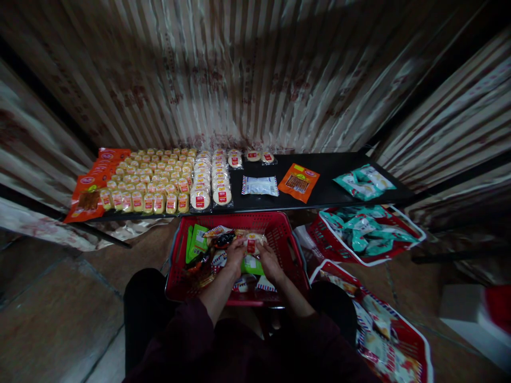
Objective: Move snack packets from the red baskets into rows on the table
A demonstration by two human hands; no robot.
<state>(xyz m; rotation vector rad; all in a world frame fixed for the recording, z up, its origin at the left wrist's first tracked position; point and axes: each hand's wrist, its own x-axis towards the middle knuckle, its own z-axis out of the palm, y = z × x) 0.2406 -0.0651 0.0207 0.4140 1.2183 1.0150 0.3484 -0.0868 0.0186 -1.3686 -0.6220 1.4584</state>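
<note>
As two bare hands work low over a red plastic basket (281,234), a round wrapped snack (251,244) with a red label is pinched between them, the left hand (238,252) grasping one side and the right hand (269,259) the other. The snack is held above the basket's mixed contents, among them green packets (197,242) and striped-edged wrappers, just in front of a black shelf (327,170).

On the shelf, the left portion looks essentially done: orange pouches (85,197) overlap at the far end, followed by tight rows of small yellow wrapped cakes (147,186) and two columns of white round snacks (200,199). Three more round ones lie toward the back edge, apparently the start of further columns. Beyond them, a single white packet (260,186), one orange pouch and a few teal packets (365,182) sit apart with bare board between, so the right portion appears barely begun. Plenty of stock remains off the shelf, in a basket of teal packets (419,234) and a lower basket (428,346) of mixed packets.
</note>
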